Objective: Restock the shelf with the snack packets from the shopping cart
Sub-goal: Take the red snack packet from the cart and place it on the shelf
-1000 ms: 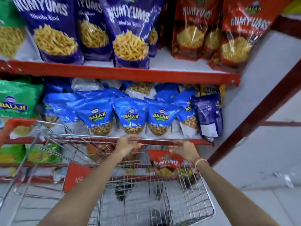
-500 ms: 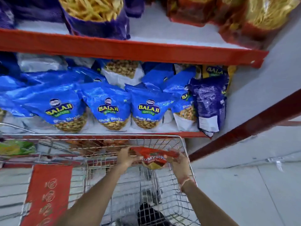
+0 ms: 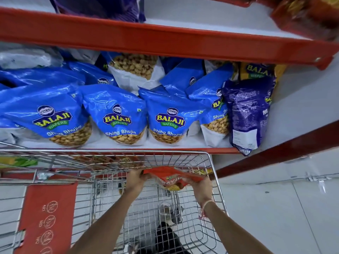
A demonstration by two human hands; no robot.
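A red snack packet [image 3: 171, 177] with a yellow window is held inside the wire shopping cart [image 3: 209, 158], near its far wall. My left hand [image 3: 135, 179] grips the packet's left end and my right hand [image 3: 200, 187] grips its right end. Just beyond the cart's far rim runs the red-edged shelf [image 3: 128, 149], packed with blue Balaji Shing Bhujia packets [image 3: 169, 116]. Red packets [image 3: 310, 17] stand on the upper shelf [image 3: 165, 39] at the top right.
A purple packet [image 3: 247, 114] leans at the right end of the blue row, overhanging the shelf edge. A dark red upright [image 3: 275, 151] slants across the right. The cart's red child-seat flap [image 3: 47, 215] lies at lower left. A shoe [image 3: 167, 213] shows through the cart floor.
Both hands left the cart's rim, went down into the basket and took hold of the red packet. My view moved closer to the shelves and tilted down.
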